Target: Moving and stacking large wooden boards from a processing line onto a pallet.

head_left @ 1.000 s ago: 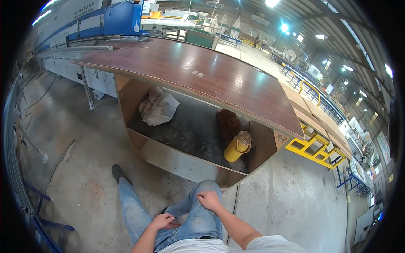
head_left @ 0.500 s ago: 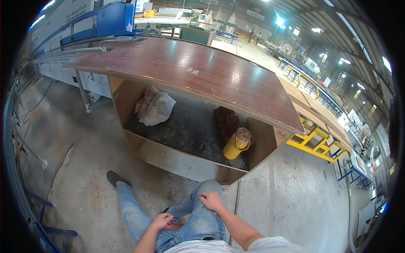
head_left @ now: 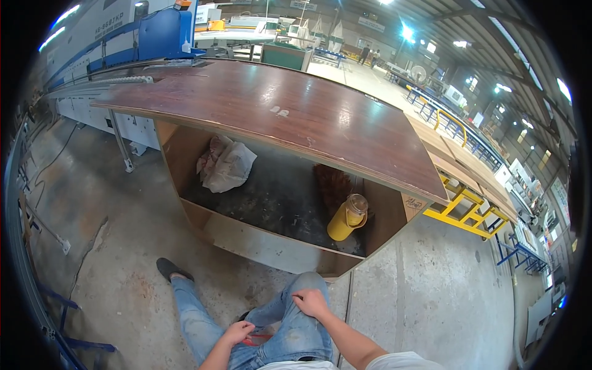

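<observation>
My left hand [head_left: 237, 333] rests on my left thigh beside my lap. Its fingers are curled loosely together, and nothing shows in them. On my right leg, just behind the knee, lies my right hand [head_left: 311, 303], with its fingers over the denim and no object under them. Nearest to both hands are my blue jeans [head_left: 301, 336]. A bit of red [head_left: 258, 339] shows between my thighs, perhaps the seat under me. In front of my knees stands a wooden workbench [head_left: 246, 102] with a dark reddish-brown top.
The workbench's shelf holds a crumpled whitish bag [head_left: 229, 168], a reddish-brown bristly thing [head_left: 332, 185] and a yellow bottle [head_left: 343, 223]. A blue and white machine [head_left: 157, 37] stands at the far left. Boards lie on a yellow frame [head_left: 467, 211] to the right.
The view has shifted slightly, so the bench and my legs sit a little differently in it. Both hands keep their places on my legs.
</observation>
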Demonstrator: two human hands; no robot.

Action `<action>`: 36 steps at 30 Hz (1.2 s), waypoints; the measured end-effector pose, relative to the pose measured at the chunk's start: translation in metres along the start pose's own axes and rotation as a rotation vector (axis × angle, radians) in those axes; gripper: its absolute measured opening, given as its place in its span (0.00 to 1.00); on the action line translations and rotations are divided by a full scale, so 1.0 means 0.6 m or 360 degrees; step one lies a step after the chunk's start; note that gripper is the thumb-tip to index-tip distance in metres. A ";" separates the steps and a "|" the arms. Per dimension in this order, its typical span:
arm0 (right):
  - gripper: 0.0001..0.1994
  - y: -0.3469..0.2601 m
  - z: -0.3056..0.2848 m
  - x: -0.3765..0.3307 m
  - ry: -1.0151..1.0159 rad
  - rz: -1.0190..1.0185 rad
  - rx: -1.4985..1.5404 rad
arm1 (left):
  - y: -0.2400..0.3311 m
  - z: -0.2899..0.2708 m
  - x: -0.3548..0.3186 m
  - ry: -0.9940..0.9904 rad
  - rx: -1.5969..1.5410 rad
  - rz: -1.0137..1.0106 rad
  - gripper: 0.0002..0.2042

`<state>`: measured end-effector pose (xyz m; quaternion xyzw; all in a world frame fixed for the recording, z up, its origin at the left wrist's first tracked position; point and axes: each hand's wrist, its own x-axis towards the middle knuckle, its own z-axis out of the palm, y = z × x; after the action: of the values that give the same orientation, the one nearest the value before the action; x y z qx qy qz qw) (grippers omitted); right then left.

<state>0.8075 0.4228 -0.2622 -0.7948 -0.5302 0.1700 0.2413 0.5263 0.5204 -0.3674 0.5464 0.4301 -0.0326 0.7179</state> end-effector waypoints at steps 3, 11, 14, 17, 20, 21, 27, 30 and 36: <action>0.12 0.004 0.001 -0.003 -0.0036 0.0082 0.0016 | 0.011 0.002 -0.006 -0.0028 -0.0004 -0.0022 0.14; 0.16 -0.091 -0.147 0.045 -0.0070 -0.0042 0.0533 | 0.028 0.001 -0.016 0.0032 0.0009 -0.0054 0.13; 0.14 -0.152 -0.304 0.085 0.0303 -0.0600 0.0346 | 0.022 0.002 -0.014 0.0055 0.0072 -0.0090 0.14; 0.11 -0.207 -0.449 0.128 0.0424 -0.0762 0.0429 | 0.013 0.001 -0.010 0.0071 0.0101 0.0020 0.14; 0.10 -0.233 -0.548 0.197 0.0682 -0.0723 0.0329 | 0.004 -0.001 -0.006 0.0100 0.0075 0.0061 0.14; 0.11 -0.231 -0.576 0.224 0.0773 -0.0741 0.0285 | 0.002 -0.002 -0.006 0.0106 0.0057 0.0050 0.14; 0.14 -0.135 -0.692 0.373 0.0942 -0.0302 -0.0295 | 0.008 0.002 -0.018 0.0184 0.0140 0.0079 0.13; 0.14 -0.084 -0.665 0.396 0.1087 -0.0182 -0.0224 | 0.016 0.007 -0.034 0.0285 0.0125 0.0083 0.13; 0.13 -0.068 -0.639 0.397 0.0981 -0.0268 -0.0469 | 0.024 0.014 -0.041 0.0405 0.0231 0.0063 0.13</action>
<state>1.0688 0.5782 0.0740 -0.7887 -0.5149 -0.1768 0.2858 0.5232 0.5088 -0.3403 0.6050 0.5032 0.0201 0.6168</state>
